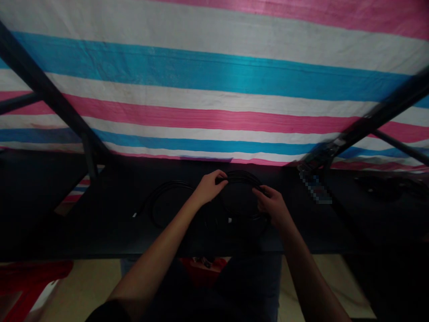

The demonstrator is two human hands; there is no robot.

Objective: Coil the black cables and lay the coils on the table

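A coiled black cable (pixel 243 174) lies in loops over the dark tabletop, between my two hands. My left hand (pixel 213 185) is closed around the upper left part of the coil, thumb and fingers pinching it. At the right side of the same coil, my right hand (pixel 271 202) grips the strands between thumb and fingers. A small pale connector (pixel 229 220) shows near the coil's lower left. To the left of my forearm lies another black cable loop (pixel 170 182), with a white tip (pixel 134 215); whether the two loops join is hidden by my arm.
A striped pink, white and blue sheet (pixel 214 118) hangs behind the black table (pixel 110 214). Dark metal posts slope at the left (pixel 63 100) and right (pixel 378 118). A partly blurred clear packet (pixel 315 183) lies at right, with dark coiled items (pixel 382 188) beyond.
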